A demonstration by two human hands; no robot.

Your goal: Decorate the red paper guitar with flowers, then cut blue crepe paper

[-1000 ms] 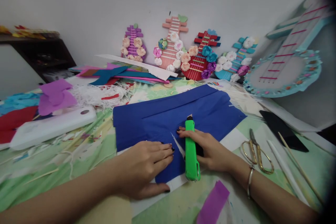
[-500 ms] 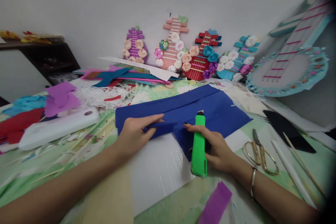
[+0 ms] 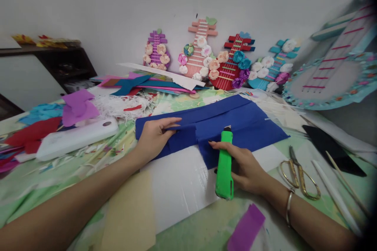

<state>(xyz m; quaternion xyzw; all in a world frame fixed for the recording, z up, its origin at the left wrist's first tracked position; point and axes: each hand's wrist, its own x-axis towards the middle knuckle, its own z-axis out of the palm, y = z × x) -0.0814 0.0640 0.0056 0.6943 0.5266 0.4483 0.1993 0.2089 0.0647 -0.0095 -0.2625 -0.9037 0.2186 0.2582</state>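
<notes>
A dark blue paper sheet (image 3: 235,113), folded and with a cut slit in its front part, lies across a white board (image 3: 176,184). My left hand (image 3: 156,135) pinches a front flap of the sheet between thumb and fingers, lifting it slightly. In my right hand (image 3: 247,168) is a bright green utility knife (image 3: 225,168), held upright-slanting with a short bit of blade showing at its top end. The knife is over the right part of the blue sheet; whether the blade touches it I cannot tell. Some right-hand fingers are hidden behind the knife.
Gold-handled scissors (image 3: 300,174), a white strip (image 3: 335,196) and a thin stick (image 3: 346,180) lie at the right. A purple piece (image 3: 247,227) is in front. White shreds (image 3: 123,106) and coloured sheets (image 3: 141,84) are at the left. Decorated guitar models (image 3: 231,62) lean on the wall.
The view has shifted slightly, so things appear farther right. My left hand has raised the blue flap, now with a clear cut edge. My right hand still holds the utility knife.
</notes>
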